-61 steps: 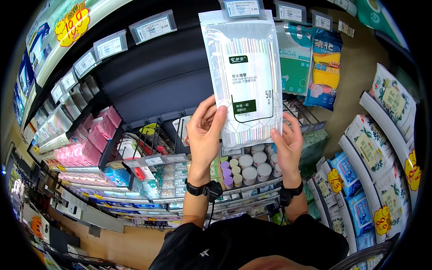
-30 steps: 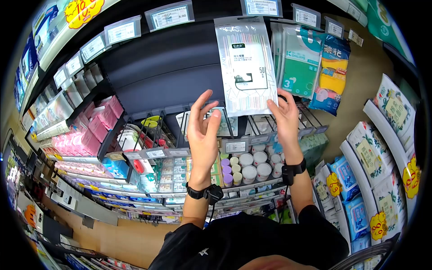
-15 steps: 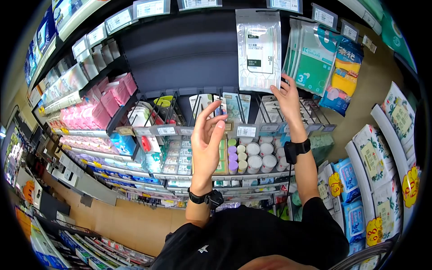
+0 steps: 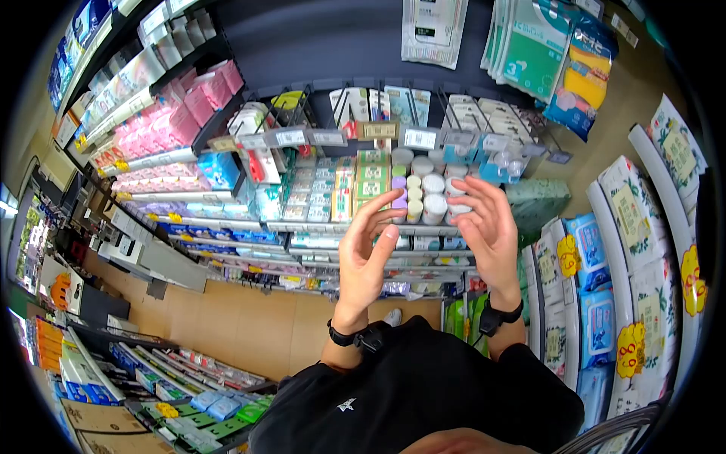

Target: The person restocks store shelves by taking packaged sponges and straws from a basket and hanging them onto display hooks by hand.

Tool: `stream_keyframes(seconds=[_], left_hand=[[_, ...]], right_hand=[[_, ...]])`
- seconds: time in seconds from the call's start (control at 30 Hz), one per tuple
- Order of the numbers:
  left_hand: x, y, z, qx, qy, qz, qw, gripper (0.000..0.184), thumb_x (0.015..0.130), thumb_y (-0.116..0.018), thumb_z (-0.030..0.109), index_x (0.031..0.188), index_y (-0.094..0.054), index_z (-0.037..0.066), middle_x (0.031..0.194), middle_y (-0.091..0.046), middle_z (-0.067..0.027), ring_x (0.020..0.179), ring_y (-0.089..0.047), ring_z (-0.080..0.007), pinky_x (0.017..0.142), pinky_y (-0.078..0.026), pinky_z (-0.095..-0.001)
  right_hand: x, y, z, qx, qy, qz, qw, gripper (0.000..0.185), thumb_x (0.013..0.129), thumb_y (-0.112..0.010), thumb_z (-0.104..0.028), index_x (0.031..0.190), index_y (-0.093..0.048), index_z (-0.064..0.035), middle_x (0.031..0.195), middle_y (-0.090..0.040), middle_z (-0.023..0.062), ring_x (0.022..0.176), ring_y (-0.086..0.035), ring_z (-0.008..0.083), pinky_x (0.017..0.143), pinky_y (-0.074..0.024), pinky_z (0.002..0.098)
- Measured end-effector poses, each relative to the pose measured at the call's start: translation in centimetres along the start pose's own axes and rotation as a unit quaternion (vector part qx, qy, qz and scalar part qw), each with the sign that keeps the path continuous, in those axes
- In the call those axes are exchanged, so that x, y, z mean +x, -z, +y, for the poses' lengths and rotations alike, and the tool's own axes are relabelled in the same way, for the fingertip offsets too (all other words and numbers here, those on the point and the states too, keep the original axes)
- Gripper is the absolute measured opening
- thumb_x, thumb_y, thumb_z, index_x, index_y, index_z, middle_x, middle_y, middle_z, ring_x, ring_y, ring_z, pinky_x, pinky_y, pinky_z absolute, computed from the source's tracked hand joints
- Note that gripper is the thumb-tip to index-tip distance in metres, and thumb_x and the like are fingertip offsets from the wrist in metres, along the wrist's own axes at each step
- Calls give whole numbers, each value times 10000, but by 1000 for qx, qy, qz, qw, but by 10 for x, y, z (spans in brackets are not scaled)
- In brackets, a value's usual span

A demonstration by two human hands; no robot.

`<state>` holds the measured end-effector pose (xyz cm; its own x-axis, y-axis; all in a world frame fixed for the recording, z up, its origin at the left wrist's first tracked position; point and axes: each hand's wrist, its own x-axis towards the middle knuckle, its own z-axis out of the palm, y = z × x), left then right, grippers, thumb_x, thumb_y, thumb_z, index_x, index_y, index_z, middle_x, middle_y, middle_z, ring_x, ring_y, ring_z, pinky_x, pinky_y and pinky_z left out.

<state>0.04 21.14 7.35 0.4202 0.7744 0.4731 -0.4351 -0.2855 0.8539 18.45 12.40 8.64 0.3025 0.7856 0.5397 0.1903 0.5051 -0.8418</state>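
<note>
My left hand [image 4: 365,253] is raised with fingers apart and curved, holding nothing. Opposite it, my right hand [image 4: 488,234] is likewise open, its palm turned inward. Beyond the fingers, a shelf row holds several white-lidded tubs [image 4: 433,198], green-lidded ones [image 4: 414,198] and purple-lidded ones [image 4: 399,189]; neither hand visibly grips any. Behind the left fingers stand yellow and green boxes [image 4: 372,181]. Higher up, a white and silver packet [image 4: 434,30] hangs on the dark back panel, away from both hands.
Metal hooks with price tags [image 4: 420,138] jut out above the tubs. Green packs [image 4: 529,49] and a yellow and blue pack [image 4: 581,72] hang at upper right. Pink packs [image 4: 178,113] fill the left shelves. Wipes packs [image 4: 597,325] line the right side. Tan floor [image 4: 249,321] shows below left.
My right hand has left the hanging white and silver packet and come down in front of the tubs. My left hand has shifted slightly right and down. The view has tilted downward.
</note>
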Motion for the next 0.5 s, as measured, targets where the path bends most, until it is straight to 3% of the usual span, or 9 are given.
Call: stream_keyframes(seconds=[0.2, 0.3, 0.5], left_hand=[[-78, -7, 0, -37, 69, 20, 997, 410, 998, -585, 132, 1376, -549, -22, 1373, -610, -152, 1166, -629, -197, 978, -467, -320], [-115, -11, 0, -26, 65, -7, 998, 405, 985, -594, 43, 1375, -534, -45, 1387, -593, -157, 1157, -621, -168, 924, -485, -272], [-180, -16, 16, -57, 114, -6, 992, 405, 994, -591, 38, 1389, -535, -33, 1387, -586, -142, 1162, -619, -185, 1004, -464, -322]], right_hand=[[-88, -4, -17, 32, -73, -4, 997, 518, 960, -594, -28, 1436, -398, 32, 1297, -605, 185, 1053, -649, 206, 911, -494, 325], [-127, -9, -24, 46, -92, -16, 995, 515, 960, -581, -16, 1438, -396, 28, 1268, -618, 190, 1032, -656, 209, 895, -500, 319], [-191, -24, -41, 99, -126, -6, 987, 607, 952, -613, -61, 1478, -323, 19, 1242, -624, 194, 1018, -658, 216, 864, -507, 306]])
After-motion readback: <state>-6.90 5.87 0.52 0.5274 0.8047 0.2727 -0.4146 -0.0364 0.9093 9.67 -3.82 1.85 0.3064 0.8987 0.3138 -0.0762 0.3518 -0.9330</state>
